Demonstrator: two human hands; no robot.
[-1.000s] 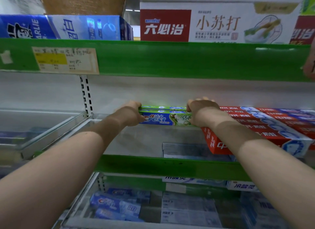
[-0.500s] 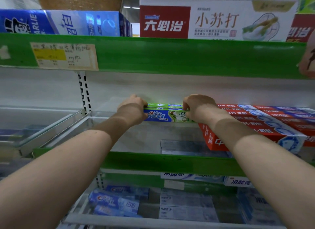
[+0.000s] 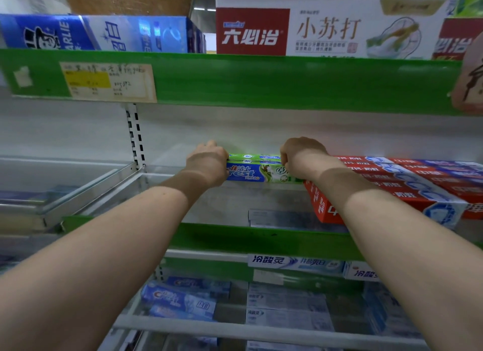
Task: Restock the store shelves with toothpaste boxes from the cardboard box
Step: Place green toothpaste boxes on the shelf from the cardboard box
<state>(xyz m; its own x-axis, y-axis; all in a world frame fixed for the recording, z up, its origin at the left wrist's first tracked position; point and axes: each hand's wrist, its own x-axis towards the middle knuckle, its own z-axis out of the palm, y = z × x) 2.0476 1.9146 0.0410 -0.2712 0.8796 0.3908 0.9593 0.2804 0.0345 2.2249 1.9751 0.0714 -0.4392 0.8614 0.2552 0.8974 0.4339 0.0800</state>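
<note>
A small stack of green and blue Crest toothpaste boxes (image 3: 252, 171) lies crosswise on the glass middle shelf (image 3: 162, 178), deep toward the back wall. My left hand (image 3: 207, 165) grips the stack's left end and my right hand (image 3: 303, 156) grips its right end, fingers curled over the top. The stack's right end sits against a row of red toothpaste boxes (image 3: 386, 186). The cardboard box is out of view.
A green shelf lip (image 3: 261, 84) with a yellowed price label hangs just above my hands. Blue and white-red cartons stand on the top shelf. Lower shelves hold blue and white toothpaste boxes (image 3: 180, 298). A glass divider (image 3: 86, 191) borders the bare bay at left.
Both hands have pushed the Crest stack farther back on the shelf, and it now sits closer to the rear wall beside the red boxes.
</note>
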